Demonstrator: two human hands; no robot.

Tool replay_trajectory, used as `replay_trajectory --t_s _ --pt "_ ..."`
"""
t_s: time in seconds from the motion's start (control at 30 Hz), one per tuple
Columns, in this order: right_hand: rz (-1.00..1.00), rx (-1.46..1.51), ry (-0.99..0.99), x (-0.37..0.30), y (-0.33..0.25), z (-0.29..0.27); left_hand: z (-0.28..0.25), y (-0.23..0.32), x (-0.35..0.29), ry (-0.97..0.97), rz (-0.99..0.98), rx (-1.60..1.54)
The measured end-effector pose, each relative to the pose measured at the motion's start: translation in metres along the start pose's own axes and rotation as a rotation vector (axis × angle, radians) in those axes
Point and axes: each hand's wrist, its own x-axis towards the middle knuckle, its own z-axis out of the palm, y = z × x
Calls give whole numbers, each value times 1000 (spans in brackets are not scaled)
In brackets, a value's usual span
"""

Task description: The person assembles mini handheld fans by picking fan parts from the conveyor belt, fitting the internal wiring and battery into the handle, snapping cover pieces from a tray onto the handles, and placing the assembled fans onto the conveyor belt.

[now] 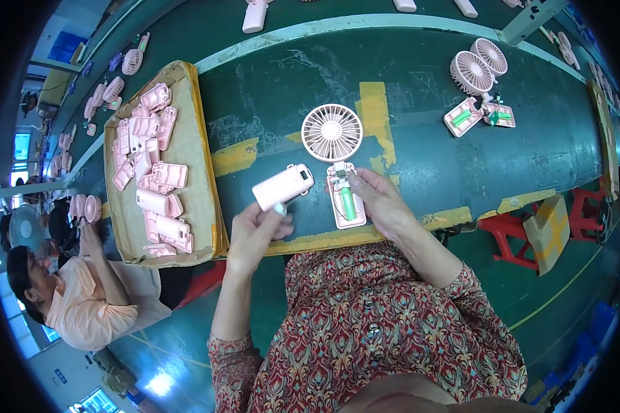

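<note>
A pink handheld fan lies in front of me, its round grille [332,132] pointing away and its opened handle half [340,219] toward me. Inside the handle show a small circuit board, thin wires and a green battery cell [348,204]. My right hand [387,208] grips the handle's right edge near the board with thumb and fingers. To the left, a pink handle cover [281,188], outer face up, is held at its lower edge by my left hand [256,233]. The cover is apart from the fan. Part of the left fingers is hidden under it.
A cardboard tray [207,172] of loose pink shells stands at the left. Two more fans [474,72] with opened handles lie at the back right of the green table [275,89]. A co-worker [83,296] sits at the left. Red stools [510,237] stand at the right.
</note>
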Motion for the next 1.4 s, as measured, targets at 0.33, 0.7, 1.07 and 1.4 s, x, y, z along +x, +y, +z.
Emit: replay_trajectory --t_s 0.33,0.7,1.07,1.4 --pt "-7 44 -5 -3 3 1 23 16 -1 238 459 1137" --pt "-34 29 -23 -8 -3 3 73 35 -19 140 304 602" --pt "-5 63 -145 -16 -10 0 93 30 -21 135 388 823" --pt "-5 -77 -275 -16 -19 3 97 32 -23 184 399 942"
